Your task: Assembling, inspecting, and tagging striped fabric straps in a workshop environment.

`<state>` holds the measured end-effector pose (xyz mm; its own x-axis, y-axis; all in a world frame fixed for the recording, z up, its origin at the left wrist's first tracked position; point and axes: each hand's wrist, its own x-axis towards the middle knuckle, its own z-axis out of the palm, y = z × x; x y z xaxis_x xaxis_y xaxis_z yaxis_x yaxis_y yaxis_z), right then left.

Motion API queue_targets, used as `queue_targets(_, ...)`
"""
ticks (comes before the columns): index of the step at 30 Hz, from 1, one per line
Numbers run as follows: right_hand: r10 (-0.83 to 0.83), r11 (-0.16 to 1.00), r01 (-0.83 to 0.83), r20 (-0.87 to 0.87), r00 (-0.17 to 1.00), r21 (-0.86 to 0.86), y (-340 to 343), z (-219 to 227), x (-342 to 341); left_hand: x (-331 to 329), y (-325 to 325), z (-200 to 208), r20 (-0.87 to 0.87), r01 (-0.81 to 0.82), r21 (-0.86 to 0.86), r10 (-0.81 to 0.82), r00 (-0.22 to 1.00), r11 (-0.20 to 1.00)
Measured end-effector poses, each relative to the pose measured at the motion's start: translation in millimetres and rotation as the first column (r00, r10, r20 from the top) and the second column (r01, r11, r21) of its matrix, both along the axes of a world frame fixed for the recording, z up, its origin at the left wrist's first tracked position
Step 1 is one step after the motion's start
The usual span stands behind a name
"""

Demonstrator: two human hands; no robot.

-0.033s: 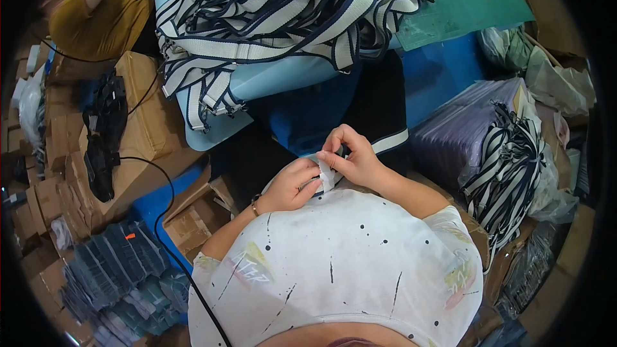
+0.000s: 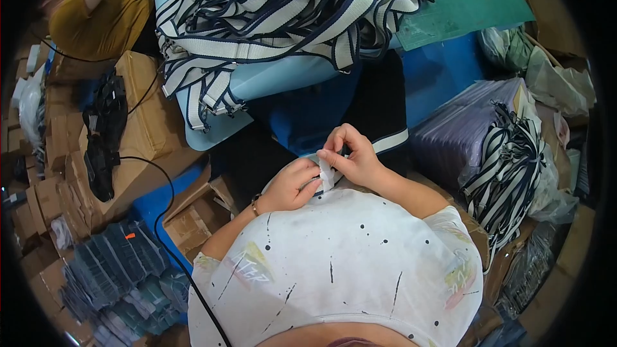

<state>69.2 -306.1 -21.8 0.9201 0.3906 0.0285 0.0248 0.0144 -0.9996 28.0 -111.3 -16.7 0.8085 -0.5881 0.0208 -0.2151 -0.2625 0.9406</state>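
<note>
Close in front of my body, my left hand (image 2: 290, 185) and my right hand (image 2: 357, 159) meet at a white strap (image 2: 326, 171) with dark edging. My left hand's fingers are closed on its near part. The right thumb and fingers pinch it higher up; the exact spot between the fingertips is hidden. A similar striped strip (image 2: 391, 142) lies over my dark-clad lap just right of the right hand. Beyond my hands, a large tangled pile of white straps with navy edges (image 2: 257, 48) covers much of the light blue board (image 2: 283, 77). Small metal fittings show at some strap ends.
To the right stand a stack in purple plastic (image 2: 459, 132) and a tied strap bundle (image 2: 511, 180). Cardboard boxes (image 2: 141, 112) with black straps (image 2: 106, 135) are at left, dark packets (image 2: 119, 263) below. A cable (image 2: 170, 212) crosses at left. A person in a mustard top (image 2: 103, 22) sits far left.
</note>
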Motion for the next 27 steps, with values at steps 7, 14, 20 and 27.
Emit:
queue_targets(7, -0.052, 0.960, 0.162, -0.425, 0.904, 0.227, 1.7, -10.1, -2.5, -2.4, -2.2, 15.8, 0.082, 0.003, 0.192, -0.019, 0.996, 0.981)
queue_targets(14, 0.354, 0.934, -0.358, 0.170, 0.920, -0.009, 5.5, 5.0, 18.9, 13.6, -14.2, 5.9, -0.760, -0.226, -0.124, 0.055, 0.648, 0.966)
queue_targets(20, 0.230, 0.972, -0.218, 0.194, 0.954, -0.083, 11.3, 2.6, 12.8, 12.3, -16.6, 2.3, -0.603, -0.131, -0.084, 0.054, 0.796, 0.988)
queue_targets(27, -0.174, 0.974, 0.186, -0.099, 0.980, 0.130, 0.0, -11.3, -0.9, 2.4, -13.5, 10.0, -0.220, -0.116, 0.056, 0.126, 0.967, 0.992)
